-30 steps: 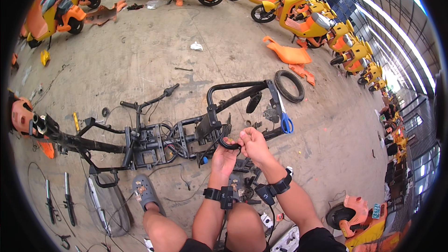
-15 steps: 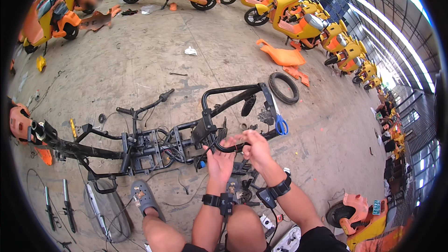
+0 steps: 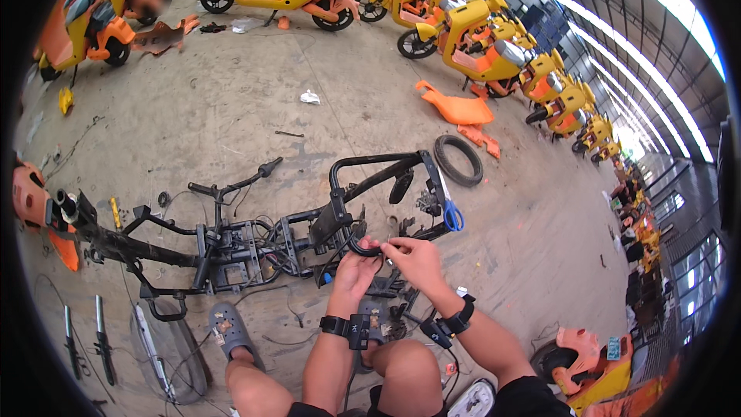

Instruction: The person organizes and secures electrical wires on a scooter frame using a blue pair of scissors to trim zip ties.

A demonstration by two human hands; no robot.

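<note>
A stripped black scooter frame (image 3: 231, 239) lies on the concrete floor in front of me. A thick black cable (image 3: 361, 249) curves out of the frame's middle. My left hand (image 3: 356, 272) grips its lower bend from below. My right hand (image 3: 413, 259) pinches the cable's free end just to the right. Both wrists wear black bands with small devices. Blue-handled scissors (image 3: 450, 212) hang on the frame's rear bar, just above my right hand.
A loose tyre (image 3: 458, 161) and orange body panels (image 3: 455, 108) lie beyond the frame. Rows of yellow-orange scooters (image 3: 478, 38) line the back and right. Fork tubes (image 3: 100, 336) and a mudguard (image 3: 174, 347) lie at lower left. My grey clog (image 3: 230, 328) is beside the frame. A person crouches at far upper left.
My left hand, open half a second ago, has closed on the cable again. Both hands sit slightly lower and nearer the frame, and the view has shifted a little.
</note>
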